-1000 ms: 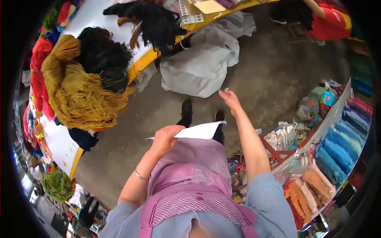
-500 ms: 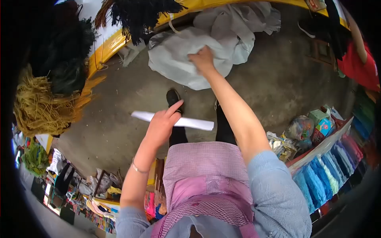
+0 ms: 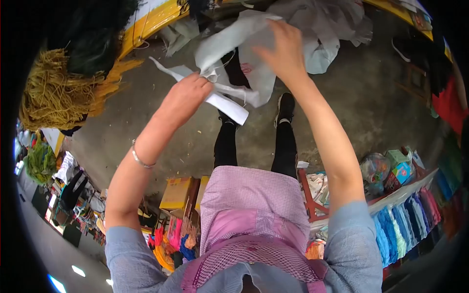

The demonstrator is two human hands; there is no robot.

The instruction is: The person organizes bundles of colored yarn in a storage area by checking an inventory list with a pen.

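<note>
In the head view, the person's left hand [image 3: 184, 97] is raised in front of the body with its fingers [image 3: 198, 84] clenched around a folded white paper [image 3: 229, 107], whose long axis runs diagonally from upper left, past the fist, down to the lower right toward the shoes [image 3: 285, 108]. The same fist also appears to pinch one edge of a white plastic bag [image 3: 254, 63], though the exact contact is partly hidden by the knuckles. The right hand [image 3: 283, 51] is higher and further out, its fingers curled onto the bag's upper part, so the bag hangs between the two hands and just above the paper; the right hand is the nearer one to the bag's bulk, the left to its lower edge. Behind lie a heap of pale sacks [image 3: 327, 29] on the concrete floor [image 3: 161, 141], and straw-coloured fibre bundles [image 3: 58, 95] overhang the yellow-edged desk [image 3: 151, 22] at left. Compared with half a second earlier, the right hand has lifted the bag off the heap where it was only touching it, and the left hand has risen from waist level to meet it, the paper now tilted rather than lying nearly level.
</note>
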